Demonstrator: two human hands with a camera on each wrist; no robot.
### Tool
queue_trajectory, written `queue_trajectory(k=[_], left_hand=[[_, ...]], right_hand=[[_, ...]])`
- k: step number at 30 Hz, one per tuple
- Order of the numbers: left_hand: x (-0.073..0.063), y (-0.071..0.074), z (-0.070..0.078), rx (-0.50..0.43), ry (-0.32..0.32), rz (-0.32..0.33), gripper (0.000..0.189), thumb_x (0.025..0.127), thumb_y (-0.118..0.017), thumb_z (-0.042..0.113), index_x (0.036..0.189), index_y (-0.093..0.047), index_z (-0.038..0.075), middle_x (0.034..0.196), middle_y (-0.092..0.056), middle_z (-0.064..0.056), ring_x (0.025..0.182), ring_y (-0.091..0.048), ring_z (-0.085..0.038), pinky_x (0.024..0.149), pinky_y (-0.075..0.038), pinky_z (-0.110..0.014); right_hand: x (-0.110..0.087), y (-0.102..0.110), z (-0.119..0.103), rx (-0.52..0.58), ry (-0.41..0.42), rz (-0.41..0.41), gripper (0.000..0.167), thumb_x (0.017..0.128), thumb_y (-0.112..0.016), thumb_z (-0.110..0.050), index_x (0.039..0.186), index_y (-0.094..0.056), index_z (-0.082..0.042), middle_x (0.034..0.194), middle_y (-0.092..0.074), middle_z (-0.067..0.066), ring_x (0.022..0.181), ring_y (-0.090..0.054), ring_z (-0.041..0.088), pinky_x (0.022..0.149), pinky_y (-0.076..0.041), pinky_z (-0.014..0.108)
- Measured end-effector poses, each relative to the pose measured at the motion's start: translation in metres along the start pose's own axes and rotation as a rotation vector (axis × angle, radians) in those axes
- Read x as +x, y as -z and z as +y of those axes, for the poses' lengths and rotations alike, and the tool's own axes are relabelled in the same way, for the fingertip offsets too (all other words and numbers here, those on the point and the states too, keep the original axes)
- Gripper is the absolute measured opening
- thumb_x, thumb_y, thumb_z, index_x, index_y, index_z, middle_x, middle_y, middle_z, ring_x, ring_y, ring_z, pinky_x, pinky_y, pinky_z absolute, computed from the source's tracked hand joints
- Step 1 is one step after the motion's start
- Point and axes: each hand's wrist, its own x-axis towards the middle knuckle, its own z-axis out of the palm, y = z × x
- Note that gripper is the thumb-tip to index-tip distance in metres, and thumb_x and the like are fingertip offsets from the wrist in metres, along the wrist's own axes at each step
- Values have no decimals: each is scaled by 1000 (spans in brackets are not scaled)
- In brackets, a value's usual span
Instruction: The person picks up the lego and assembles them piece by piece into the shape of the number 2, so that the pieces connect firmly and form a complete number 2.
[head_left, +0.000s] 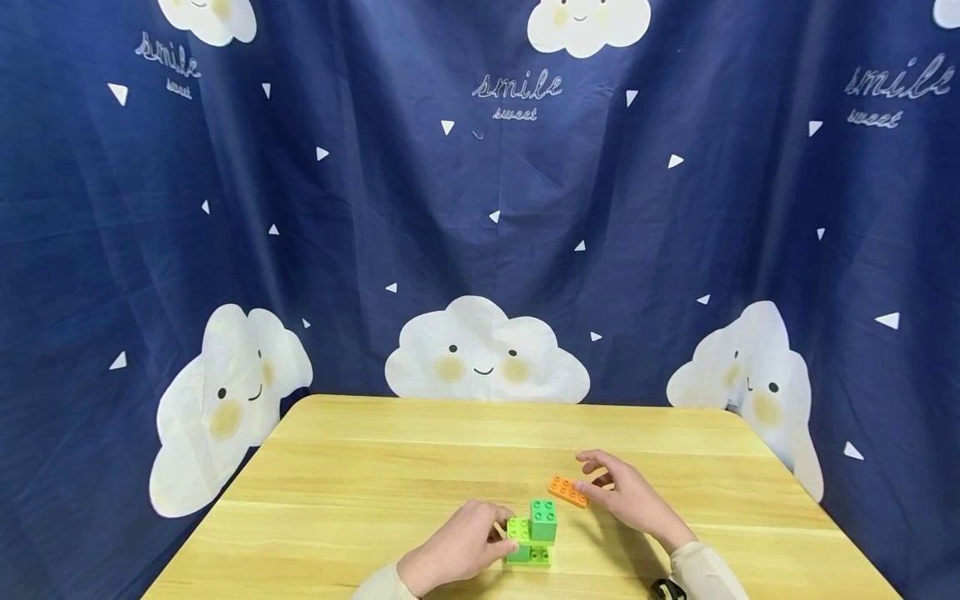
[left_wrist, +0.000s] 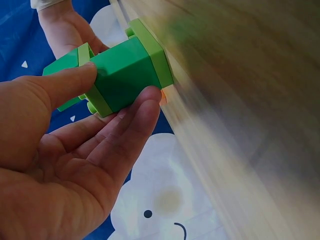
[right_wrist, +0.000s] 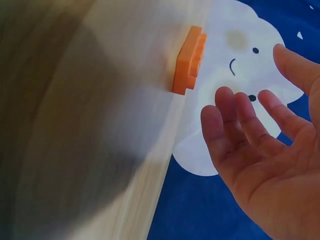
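A small stack of toy building bricks (head_left: 543,523) stands on the table, made of dark green blocks and light green plates. My left hand (head_left: 467,543) grips it from the left. In the left wrist view, the thumb and fingers lie on either side of a dark green block (left_wrist: 127,75) between two light green plates. An orange toy brick (head_left: 567,492) with studs on top lies flat just beyond the stack, to its right. My right hand (head_left: 628,502) hovers beside that brick, fingers spread and loosely bent. In the right wrist view, a gap separates the fingers from the orange brick.
The pale wooden table (head_left: 420,450) has rounded far corners. Behind it hangs a dark blue curtain (head_left: 495,183) with smiling white clouds and small triangles. A black band (head_left: 667,589) is around my right wrist, by a cream sleeve (head_left: 705,571).
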Motion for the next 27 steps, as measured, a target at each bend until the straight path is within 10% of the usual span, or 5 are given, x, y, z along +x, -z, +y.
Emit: queue_trajectory(k=[27], left_hand=[[0,0,1,13,17,6,28,94,-75,14,120,-73,3,105,-75,4,79,-65,3,70,-54,-14]], right_hand=[[-1,-3,20,-194,69,-109,42,88,-80,-15,124,-68,4,111,-66,11,85,-57,16,70,-47,24]])
